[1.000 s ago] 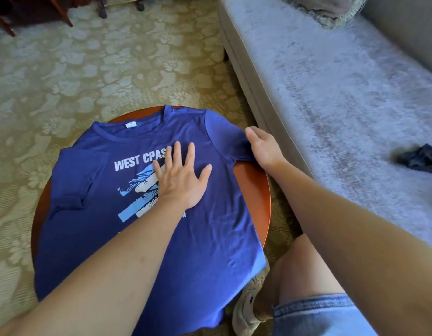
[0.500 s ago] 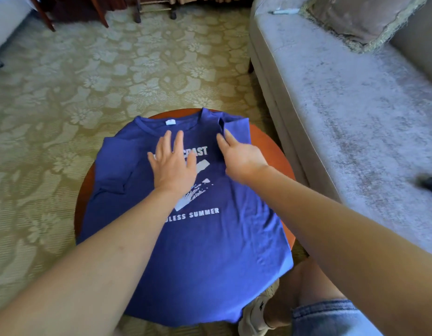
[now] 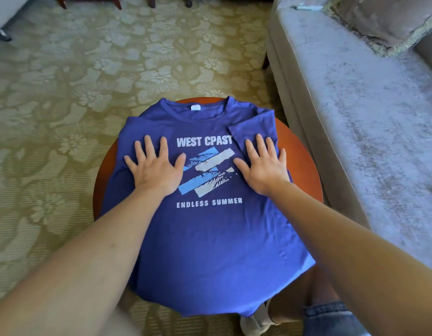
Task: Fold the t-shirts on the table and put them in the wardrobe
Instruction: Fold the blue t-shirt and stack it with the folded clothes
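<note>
Blue t-shirt (image 3: 210, 234) lies face-up on the round wooden tabletop (image 3: 307, 166) — collar at the far side, white neck label (image 3: 195, 107) showing, hem hanging over the near edge. Print reads WEST CPAST over ENDLESS SUMMER, with a striped graphic between. Right sleeve (image 3: 253, 127) is folded inward onto the chest, its edge meeting the end of the top text line. Left hand (image 3: 156, 168) is flat, palm down, fingers straight and spread, on the fabric just left of the graphic. Right hand (image 3: 266, 166) is the same on the other side — flat, spread, gripping nothing, fingers resting on the folded sleeve. Grey sofa (image 3: 355, 117) sits just right of the tabletop, with a fringed cushion (image 3: 384, 23) at its far end. Floral carpet (image 3: 89, 81) is underneath. Denim shorts (image 3: 331, 316) and a white shoe (image 3: 253, 322) show at bottom right.
</note>
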Action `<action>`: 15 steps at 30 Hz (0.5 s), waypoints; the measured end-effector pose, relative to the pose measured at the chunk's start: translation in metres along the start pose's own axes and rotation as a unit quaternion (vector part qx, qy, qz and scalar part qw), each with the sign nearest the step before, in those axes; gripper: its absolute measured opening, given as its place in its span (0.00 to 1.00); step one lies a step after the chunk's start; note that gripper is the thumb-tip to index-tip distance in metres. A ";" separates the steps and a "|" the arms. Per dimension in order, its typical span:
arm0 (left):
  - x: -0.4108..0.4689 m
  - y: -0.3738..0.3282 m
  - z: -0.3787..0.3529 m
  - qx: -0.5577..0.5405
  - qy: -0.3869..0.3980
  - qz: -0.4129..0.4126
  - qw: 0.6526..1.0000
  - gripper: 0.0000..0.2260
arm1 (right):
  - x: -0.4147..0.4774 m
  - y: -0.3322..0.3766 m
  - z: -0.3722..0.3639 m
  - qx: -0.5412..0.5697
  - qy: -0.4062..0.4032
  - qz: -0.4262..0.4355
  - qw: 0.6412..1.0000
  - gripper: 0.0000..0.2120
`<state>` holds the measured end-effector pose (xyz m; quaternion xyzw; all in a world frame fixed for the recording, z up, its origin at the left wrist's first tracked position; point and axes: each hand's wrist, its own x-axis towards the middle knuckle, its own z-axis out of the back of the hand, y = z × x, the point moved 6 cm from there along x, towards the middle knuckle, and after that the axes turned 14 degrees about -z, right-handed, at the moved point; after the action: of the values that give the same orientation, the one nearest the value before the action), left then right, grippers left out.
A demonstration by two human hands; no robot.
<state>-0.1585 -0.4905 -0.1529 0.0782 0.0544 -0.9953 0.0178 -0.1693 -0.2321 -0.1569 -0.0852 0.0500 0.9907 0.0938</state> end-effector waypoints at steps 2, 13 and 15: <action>0.009 -0.003 0.000 0.002 -0.004 0.000 1.000 0.33 | 0.009 -0.003 0.001 0.000 -0.011 -0.008 1.000 0.34; 0.014 -0.006 0.008 -0.072 -0.043 -0.003 0.996 0.31 | 0.014 -0.015 0.011 0.049 -0.018 -0.013 0.999 0.35; -0.002 0.001 0.016 -0.130 -0.086 0.017 0.988 0.30 | 0.002 -0.028 0.021 0.121 -0.047 -0.032 0.991 0.33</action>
<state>-0.1591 -0.4935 -0.1374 -0.0100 0.1806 -0.9823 0.0490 -0.1691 -0.2016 -0.1387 -0.0278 0.1625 0.9768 0.1369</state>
